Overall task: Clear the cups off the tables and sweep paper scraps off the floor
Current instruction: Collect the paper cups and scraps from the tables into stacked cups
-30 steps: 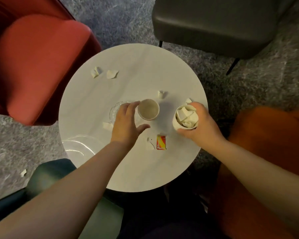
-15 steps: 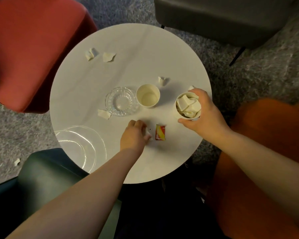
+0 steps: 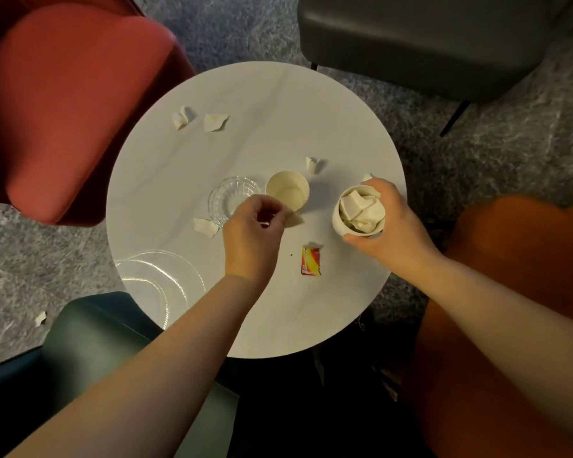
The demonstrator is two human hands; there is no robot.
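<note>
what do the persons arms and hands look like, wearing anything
Both forearms are bare up to the frame edge, with no sleeves in view. The left hand and right hand wear no gloves, and no watch, bracelet or ring shows. No markings or cables are visible.

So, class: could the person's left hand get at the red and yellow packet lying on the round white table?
Probably yes. The left hand hovers just beside the red and yellow packet, with only bare round white table between, though its fingers already pinch something small.

left hand (image 3: 252,236) hides part of the glass dish (image 3: 227,198); its pinched scrap is unclear.
</note>
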